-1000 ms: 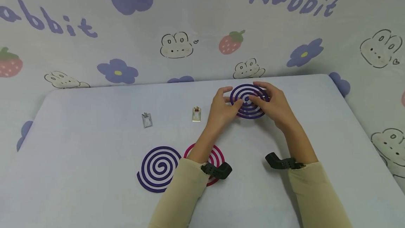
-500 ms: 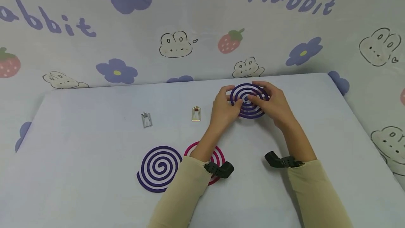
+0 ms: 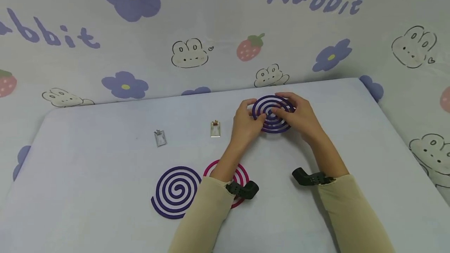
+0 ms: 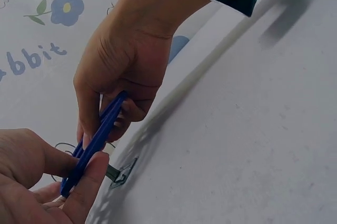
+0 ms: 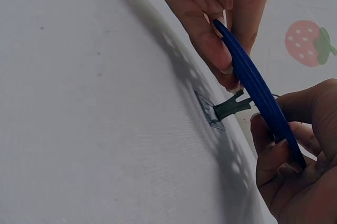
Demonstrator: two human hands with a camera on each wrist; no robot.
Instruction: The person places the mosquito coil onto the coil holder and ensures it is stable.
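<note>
Both hands hold a purple-blue mosquito coil [image 3: 273, 131] tilted above the back of the table. In the head view my left hand [image 3: 246, 123] pinches its left edge, the thumb on the face. My right hand [image 3: 301, 117] grips the right side, with its thumb reaching toward the coil's centre. The right wrist view shows the coil [image 5: 258, 90] edge-on, and a dark metal coil stand [image 5: 231, 107] stands just beneath with its forked prong upright. From the left wrist, part of that stand [image 4: 124, 174] shows below the coil; the head view hides it.
A second purple coil [image 3: 178, 190] lies flat at front left, partly under the left sleeve. Beside it a pink coil [image 3: 247, 175] is partly covered by the left forearm. A silver stand [image 3: 160, 138] and a gold stand [image 3: 215, 129] sit farther back on the white table.
The head view has shifted a little. Both hands keep their hold on the coil with hardly any movement; the coils and stands on the table stay where they were.
</note>
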